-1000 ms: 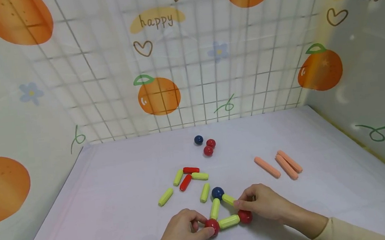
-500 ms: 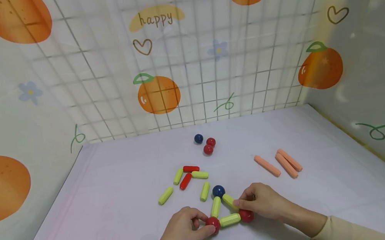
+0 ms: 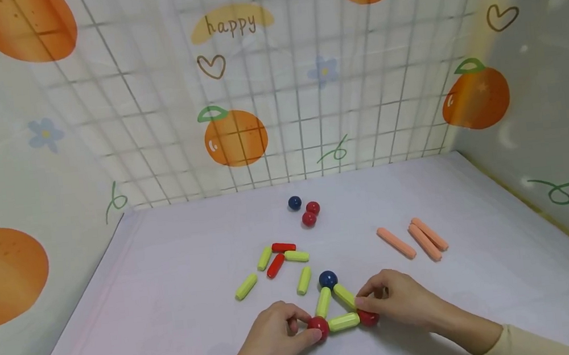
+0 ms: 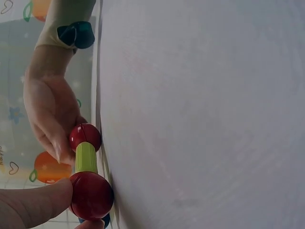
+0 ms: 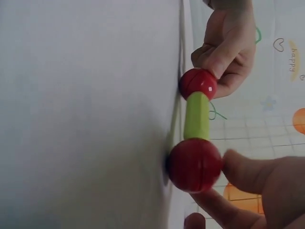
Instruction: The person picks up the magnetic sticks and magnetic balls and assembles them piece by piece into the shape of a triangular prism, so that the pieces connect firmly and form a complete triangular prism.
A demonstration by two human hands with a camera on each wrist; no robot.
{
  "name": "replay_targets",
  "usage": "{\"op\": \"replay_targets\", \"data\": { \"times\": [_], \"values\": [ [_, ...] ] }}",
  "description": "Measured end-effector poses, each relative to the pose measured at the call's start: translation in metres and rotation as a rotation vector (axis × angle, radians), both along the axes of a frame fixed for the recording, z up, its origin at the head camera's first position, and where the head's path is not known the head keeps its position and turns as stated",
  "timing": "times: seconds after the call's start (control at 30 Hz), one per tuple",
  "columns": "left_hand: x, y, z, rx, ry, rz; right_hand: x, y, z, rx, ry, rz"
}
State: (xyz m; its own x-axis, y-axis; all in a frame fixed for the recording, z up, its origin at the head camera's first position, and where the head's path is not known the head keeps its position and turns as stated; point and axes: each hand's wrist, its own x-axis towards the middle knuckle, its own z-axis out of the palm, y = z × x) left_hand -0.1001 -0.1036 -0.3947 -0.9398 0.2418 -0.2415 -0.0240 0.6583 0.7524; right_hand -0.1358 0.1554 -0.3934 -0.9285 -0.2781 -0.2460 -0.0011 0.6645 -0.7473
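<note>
Triangle [image 3: 344,321] sits on the near part of the table [image 3: 178,250], between both hands: two red balls at the near corners, blue ball [image 3: 328,279] at the far corner, yellow-green sticks as the sides.

Left hand [image 3: 274,338]: fingers pinch the left red ball [image 3: 319,325], thumb on its near side. Right hand [image 3: 404,298]: fingers narrow, thumb and fingers holding the right red ball [image 5: 194,165]. The near stick touches both red balls; the right side's lower end is hidden behind the right fingers.

Loose parts beyond the triangle: four yellow-green sticks, one [image 3: 304,281] near the blue corner, plus two short red sticks [image 3: 275,266] among them. Farther back, a loose blue ball [image 3: 294,203] near two loose red balls [image 3: 309,219]. Off to the right, three orange-pink sticks [image 3: 396,243], two side by side, one apart.
</note>
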Motion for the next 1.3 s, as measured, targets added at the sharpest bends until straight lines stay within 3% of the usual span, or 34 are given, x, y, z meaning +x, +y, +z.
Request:
{"op": "replay_targets", "data": {
  "times": [0.27, 0.6, 0.67, 0.87, 0.97, 1.13, 1.3],
  "values": [
    [-0.001, 0.001, 0.001, -0.026, 0.05, -0.008, 0.01, 0.008, 0.003, 0.021, -0.005, 0.017],
    [-0.006, 0.002, 0.002, -0.045, 0.088, 0.0, 0.007, 0.013, -0.001, 0.061, 0.01, -0.031],
    [-0.009, -0.005, 0.004, -0.066, 0.112, 0.03, 0.007, 0.014, -0.002, 0.065, 0.006, -0.042],
    [-0.025, -0.04, 0.009, -0.174, 0.253, 0.22, 0.009, 0.018, -0.002, 0.067, 0.022, -0.044],
    [-0.032, -0.055, 0.01, -0.23, 0.309, 0.278, 0.009, 0.02, -0.002, 0.063, 0.025, -0.046],
    [-0.04, -0.067, 0.008, -0.306, 0.307, 0.299, 0.009, 0.022, -0.003, 0.036, 0.029, -0.03],
    [-0.043, -0.072, 0.008, -0.318, 0.265, 0.294, 0.009, 0.021, -0.004, 0.006, 0.032, -0.015]
  ]
}}
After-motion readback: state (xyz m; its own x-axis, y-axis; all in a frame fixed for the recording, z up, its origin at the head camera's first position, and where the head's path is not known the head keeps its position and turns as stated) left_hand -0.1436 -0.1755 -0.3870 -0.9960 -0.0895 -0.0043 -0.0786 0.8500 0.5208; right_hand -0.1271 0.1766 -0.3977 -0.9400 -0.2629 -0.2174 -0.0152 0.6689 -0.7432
